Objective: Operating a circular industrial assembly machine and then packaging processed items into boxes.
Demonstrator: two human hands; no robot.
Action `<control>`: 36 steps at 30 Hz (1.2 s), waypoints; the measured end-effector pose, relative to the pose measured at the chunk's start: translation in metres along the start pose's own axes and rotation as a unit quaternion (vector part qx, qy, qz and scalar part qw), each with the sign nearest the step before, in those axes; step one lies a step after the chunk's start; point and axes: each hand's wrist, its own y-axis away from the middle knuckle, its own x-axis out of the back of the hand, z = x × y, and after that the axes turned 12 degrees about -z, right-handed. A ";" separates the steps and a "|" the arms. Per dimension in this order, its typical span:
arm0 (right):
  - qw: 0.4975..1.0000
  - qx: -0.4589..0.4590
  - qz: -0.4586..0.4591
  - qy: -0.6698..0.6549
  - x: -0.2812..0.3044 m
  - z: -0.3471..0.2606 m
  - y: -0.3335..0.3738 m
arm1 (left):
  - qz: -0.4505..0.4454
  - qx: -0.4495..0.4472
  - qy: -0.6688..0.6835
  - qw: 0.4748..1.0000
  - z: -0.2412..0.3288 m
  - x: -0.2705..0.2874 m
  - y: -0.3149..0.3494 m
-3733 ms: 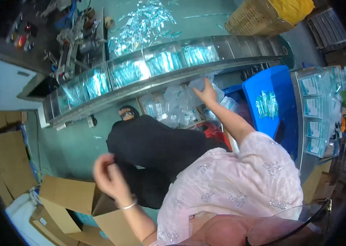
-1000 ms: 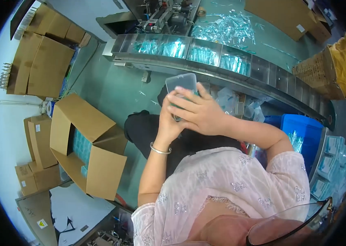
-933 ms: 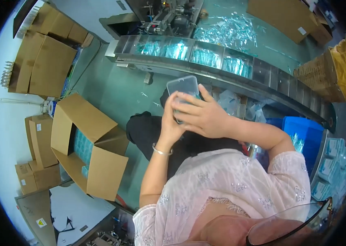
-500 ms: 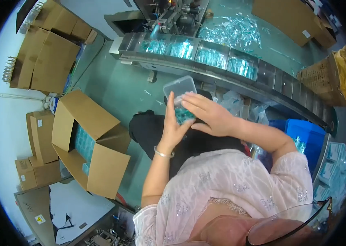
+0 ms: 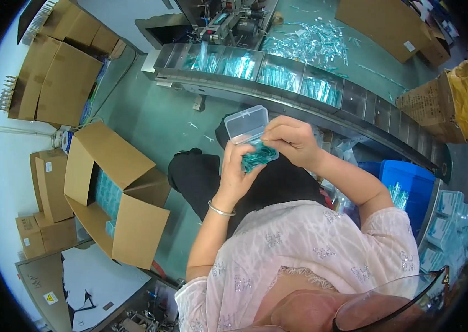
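My left hand (image 5: pixel 235 172) is wrapped round a small clear plastic box (image 5: pixel 274 155) in front of my lap. Thin teal sticks (image 5: pixel 257 157) fill it in a loose pile. The box's clear lid (image 5: pixel 247 124) stands open on the far side. At the far right corner of the box my right hand (image 5: pixel 296 141) has its fingers curled and pinched together. Its fingertips touch the teal sticks or the box wall, and I cannot make out which they grip.
A metal conveyor (image 5: pixel 311 108) with compartments of teal sticks runs across beyond my lap. At left stands an open carton (image 5: pixel 141 229) holding clear boxes. A blue bin (image 5: pixel 408 178) is at right. Loose sticks (image 5: pixel 314 44) lie scattered beyond the conveyor.
My right hand, flat over the box before, has pulled back to its right corner with the fingers pinched. The teal sticks are now more exposed. The box is tilted differently.
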 end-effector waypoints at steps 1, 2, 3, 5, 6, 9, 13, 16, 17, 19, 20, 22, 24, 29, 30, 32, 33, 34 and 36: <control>0.999 -0.005 -0.036 -0.008 0.001 0.000 0.000 | -0.001 -0.013 -0.001 1.000 -0.001 -0.001 0.000; 1.000 -0.010 -0.026 -0.009 0.002 0.000 0.000 | 0.006 -0.031 -0.002 1.000 -0.002 -0.002 0.000; 0.994 -0.022 -0.089 0.060 0.004 -0.001 0.000 | -0.002 -0.027 -0.003 1.000 -0.002 -0.003 0.000; 0.979 -0.035 -0.152 0.130 0.007 -0.007 0.000 | 0.010 -0.002 0.014 1.000 -0.001 -0.005 0.001; 0.964 -0.049 -0.177 0.194 0.009 -0.011 0.001 | -0.008 -0.004 0.007 1.000 0.000 -0.005 0.001; 0.931 -0.025 -0.214 0.294 0.005 -0.023 0.006 | 0.033 0.055 0.024 0.998 0.004 -0.003 0.000; 0.920 -0.057 -0.218 0.321 -0.001 -0.024 0.012 | 0.017 0.063 0.284 0.957 0.006 0.003 0.001; 0.956 -0.086 -0.124 0.250 -0.003 -0.017 0.015 | 0.048 0.058 0.435 0.897 0.003 0.002 0.003; 0.977 -0.137 -0.054 0.157 -0.005 -0.015 0.016 | 0.068 0.101 0.468 0.875 0.003 0.000 0.004; 0.985 -0.151 -0.016 0.079 -0.007 -0.011 0.018 | 0.088 0.144 0.498 0.850 0.001 -0.001 0.003; 0.975 -0.219 -0.040 -0.003 -0.009 -0.010 0.018 | 0.099 0.131 0.394 0.904 0.002 0.001 0.003; 0.953 -0.284 -0.062 -0.087 -0.013 -0.008 0.017 | 0.069 0.152 0.174 0.971 0.004 0.008 -0.004; 0.964 -0.260 -0.028 -0.053 -0.016 -0.008 0.015 | -0.030 0.050 0.055 0.997 0.012 0.023 -0.006; 0.969 -0.222 -0.095 -0.049 -0.021 -0.015 0.011 | -0.239 0.038 -0.161 0.957 0.032 0.045 -0.011; 0.977 -0.169 -0.123 -0.047 -0.021 -0.016 0.012 | -0.254 0.054 -0.182 0.948 0.035 0.044 -0.010; 0.928 -0.234 -0.124 -0.262 -0.014 -0.013 0.014 | -0.252 0.067 -0.221 0.940 0.038 0.045 -0.007; 0.910 -0.249 -0.129 -0.304 -0.011 -0.011 0.016 | -0.258 0.099 -0.270 0.922 0.038 0.045 -0.004; 0.909 -0.241 -0.144 -0.310 -0.011 -0.009 0.019 | -0.247 0.083 -0.254 0.931 0.037 0.045 0.000; 0.979 -0.113 -0.167 -0.021 -0.015 -0.005 0.026 | -0.225 0.127 -0.187 0.948 0.033 0.044 0.008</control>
